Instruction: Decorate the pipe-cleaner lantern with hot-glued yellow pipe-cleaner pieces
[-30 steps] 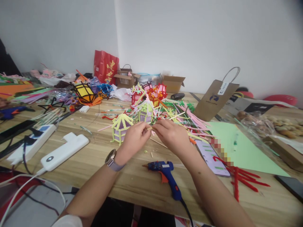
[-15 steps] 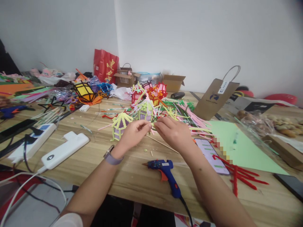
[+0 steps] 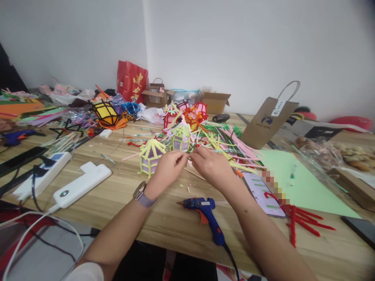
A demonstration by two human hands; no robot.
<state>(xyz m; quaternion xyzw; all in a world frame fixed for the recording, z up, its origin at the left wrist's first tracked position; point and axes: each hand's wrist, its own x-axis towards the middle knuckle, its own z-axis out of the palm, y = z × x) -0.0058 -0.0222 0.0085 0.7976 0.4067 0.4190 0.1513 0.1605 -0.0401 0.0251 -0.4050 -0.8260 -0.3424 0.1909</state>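
Observation:
My left hand and my right hand meet fingertip to fingertip above the table, both closed in a pinch. Between them is a pale yellow-green pipe cleaner, mostly hidden by the fingers; a length shows past my right hand. Just left of my left hand stands a small yellow-green and purple lantern made of pipe cleaners. Behind the fingers is a second lantern with a pink top. Below the hands lies a blue hot glue gun, its nozzle pointing left.
Loose pipe cleaners pile up behind my right hand. To the right are a lit phone, red pipe cleaners, a green sheet and a paper bag. A white power bank and power strip lie left.
Both hands stay together, with the fingertips now closer and the wrists slightly turned. The pipe cleaner's end past my right hand sits a little lower. The view has shifted slightly.

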